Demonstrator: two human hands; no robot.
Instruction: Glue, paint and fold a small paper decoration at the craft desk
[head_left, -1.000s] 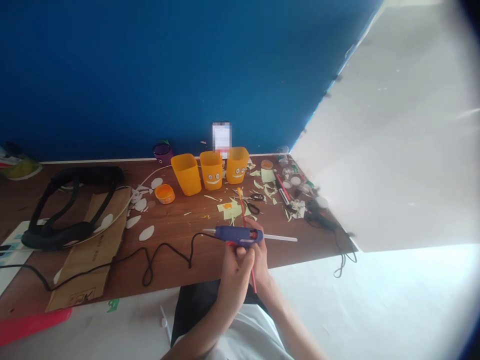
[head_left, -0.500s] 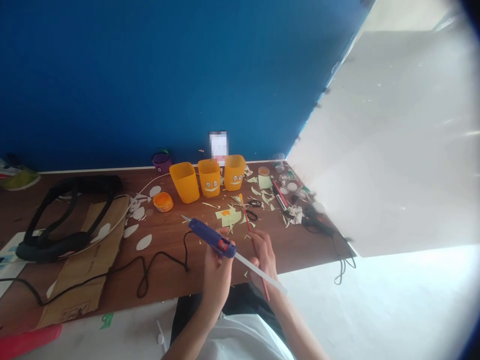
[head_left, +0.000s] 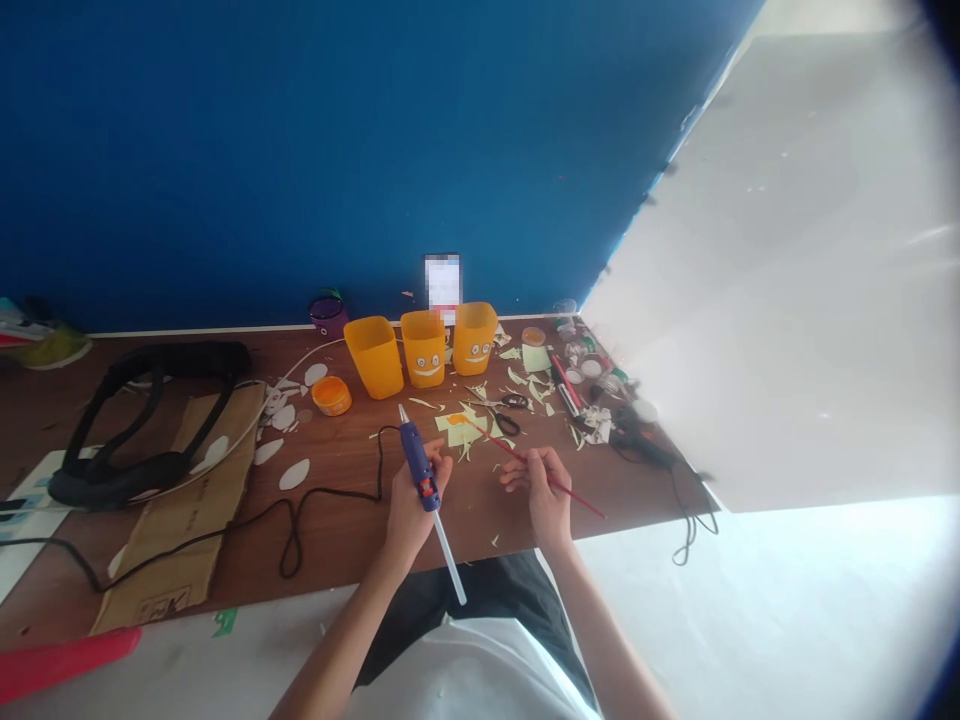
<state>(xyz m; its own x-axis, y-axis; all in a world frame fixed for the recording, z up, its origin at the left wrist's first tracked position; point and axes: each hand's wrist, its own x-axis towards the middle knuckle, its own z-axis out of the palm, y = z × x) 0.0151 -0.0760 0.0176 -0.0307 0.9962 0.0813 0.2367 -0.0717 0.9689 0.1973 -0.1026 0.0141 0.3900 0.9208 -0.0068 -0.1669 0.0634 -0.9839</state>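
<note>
My left hand (head_left: 411,508) is closed round a dark blue glue gun (head_left: 417,458), its nozzle pointing away from me and a long clear glue stick (head_left: 450,560) jutting from its back end. My right hand (head_left: 547,490) pinches a thin red paintbrush (head_left: 504,446). The brush's orange tip lies over pale yellow paper pieces (head_left: 471,436) that bear an orange smear. Beside the paper rest black-handled scissors (head_left: 508,424). Farther back stand three orange cups; the left cup (head_left: 373,360) is plain, while the middle cup (head_left: 424,350) and right cup (head_left: 474,340) carry smiling faces.
An open jar of orange paint (head_left: 331,396) and white paper ovals (head_left: 294,474) lie on the left. The glue gun's black cord (head_left: 330,492) loops leftward across cardboard (head_left: 187,520), near a black headset strap (head_left: 120,480). Scraps, pens (head_left: 566,385) and lids crowd the right.
My right hand has moved right and away from the left, tilting the brush flatter and bringing its tip to the paper. The glue gun has swung from pointing left to pointing forward.
</note>
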